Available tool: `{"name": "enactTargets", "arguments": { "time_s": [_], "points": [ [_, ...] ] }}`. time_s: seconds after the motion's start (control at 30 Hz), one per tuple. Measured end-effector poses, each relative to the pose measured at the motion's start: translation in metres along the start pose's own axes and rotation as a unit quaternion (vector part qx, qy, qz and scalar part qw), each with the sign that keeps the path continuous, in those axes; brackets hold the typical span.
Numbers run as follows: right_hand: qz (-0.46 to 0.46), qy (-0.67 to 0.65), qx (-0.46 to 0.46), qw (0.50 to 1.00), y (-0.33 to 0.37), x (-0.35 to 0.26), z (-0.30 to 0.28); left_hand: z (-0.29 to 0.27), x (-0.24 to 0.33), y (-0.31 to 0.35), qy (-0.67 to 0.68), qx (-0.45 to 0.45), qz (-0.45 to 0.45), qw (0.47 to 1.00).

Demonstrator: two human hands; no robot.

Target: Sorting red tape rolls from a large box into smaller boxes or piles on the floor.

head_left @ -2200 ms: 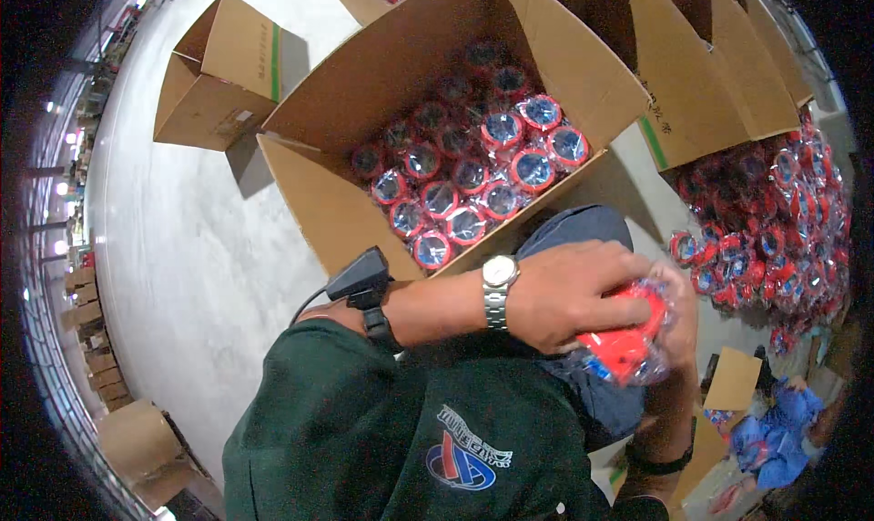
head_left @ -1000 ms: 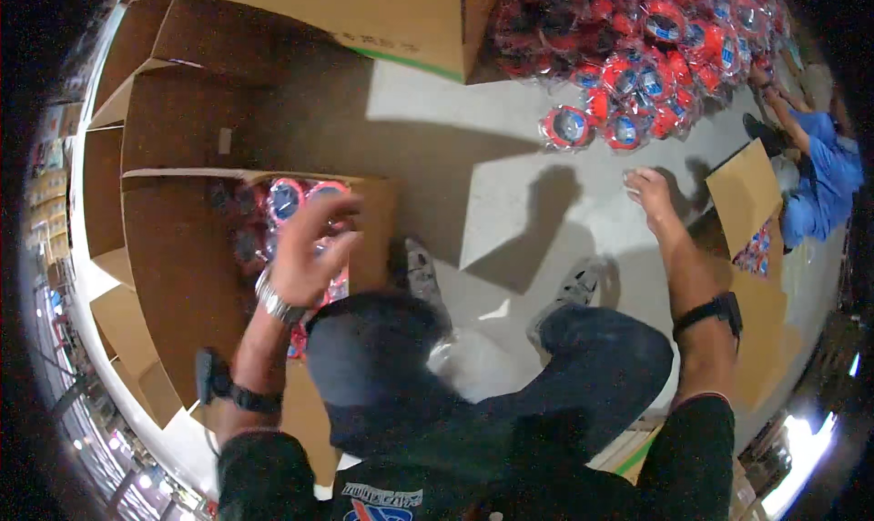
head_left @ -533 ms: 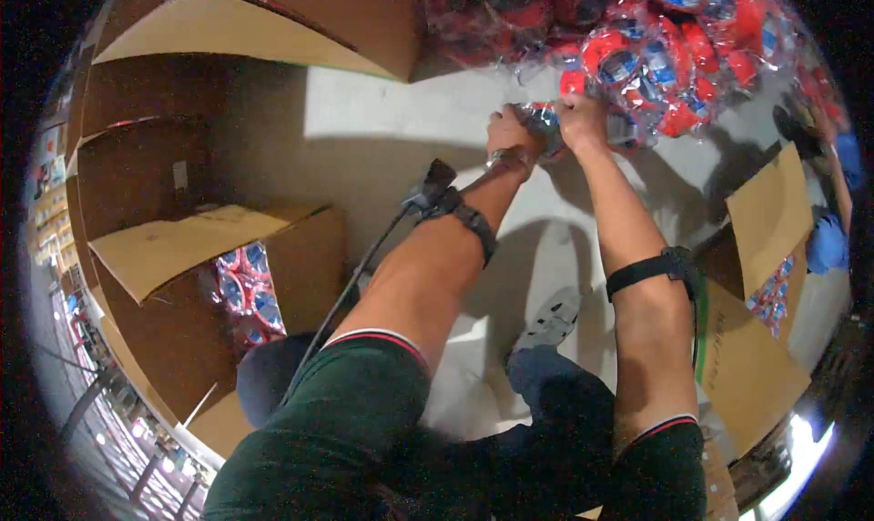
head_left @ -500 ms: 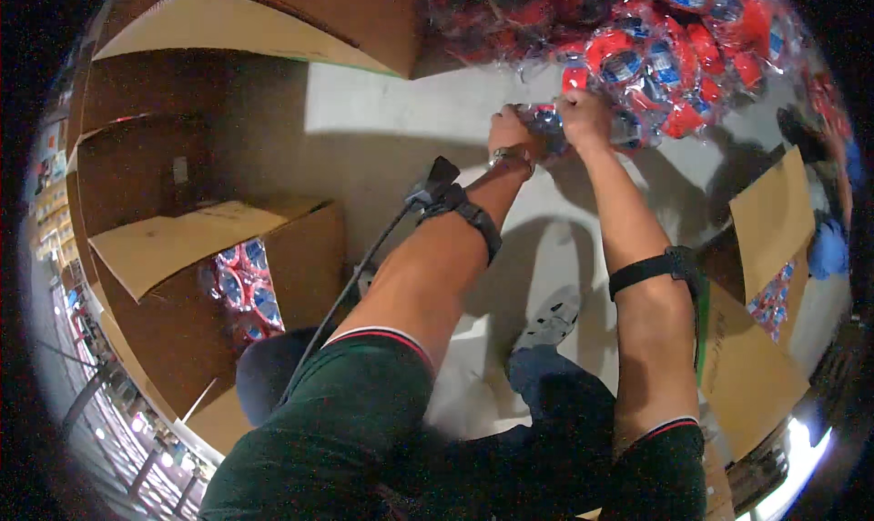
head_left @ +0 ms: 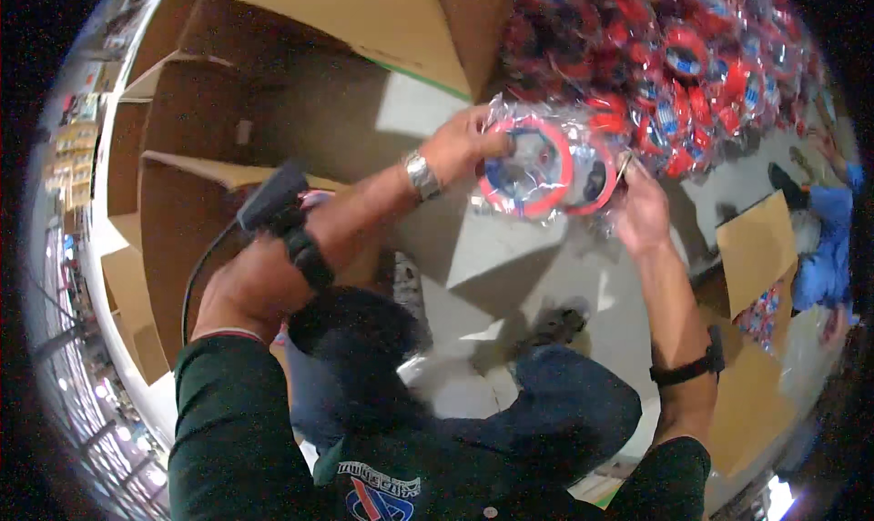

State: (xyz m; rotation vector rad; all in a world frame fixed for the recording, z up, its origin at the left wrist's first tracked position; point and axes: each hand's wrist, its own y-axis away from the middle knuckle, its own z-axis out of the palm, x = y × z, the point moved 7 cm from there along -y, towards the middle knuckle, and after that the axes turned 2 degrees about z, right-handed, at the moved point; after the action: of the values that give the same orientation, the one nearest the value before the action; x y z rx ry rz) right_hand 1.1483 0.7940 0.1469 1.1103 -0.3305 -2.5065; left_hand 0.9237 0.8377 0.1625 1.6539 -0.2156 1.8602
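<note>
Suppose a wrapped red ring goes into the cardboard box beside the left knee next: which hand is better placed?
Left, probably: the left hand holds the plastic-wrapped red rings on the side nearer the cardboard box, while the right hand is farther away.

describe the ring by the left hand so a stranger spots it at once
Find the big heap of wrapped red rings, upper right. Below its left edge, two more rings are held up. Yours is the left ring, gripped by the left hand, its circle showing fuller.
</note>
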Motion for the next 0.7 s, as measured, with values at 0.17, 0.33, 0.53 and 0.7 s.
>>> {"name": "enactTargets", "arguments": {
  "time_s": [0.17, 0.33, 0.53, 0.7],
  "points": [
    [0.126, -0.066, -0.114, 0.983, 0.065, 0.04, 0.174, 0.01, 0.073, 0.156, 0.008, 0.091, 0.078, 0.993],
    [0.165, 0.095, -0.137, 0.972, 0.108, 0.099, 0.267, -0.032, 0.083, 0.305, -0.014, 0.247, 0.103, 0.963],
    [-0.345, 0.401, -0.222, 0.819, 0.189, 0.078, 0.425, -0.059, 0.079, 0.417, -0.051, 0.415, 0.059, 0.907],
    [-0.467, 0.661, -0.303, 0.504, 0.216, 0.126, 0.465, -0.055, 0.079, 0.424, -0.141, 0.39, 0.042, 0.909]
  ]
}}
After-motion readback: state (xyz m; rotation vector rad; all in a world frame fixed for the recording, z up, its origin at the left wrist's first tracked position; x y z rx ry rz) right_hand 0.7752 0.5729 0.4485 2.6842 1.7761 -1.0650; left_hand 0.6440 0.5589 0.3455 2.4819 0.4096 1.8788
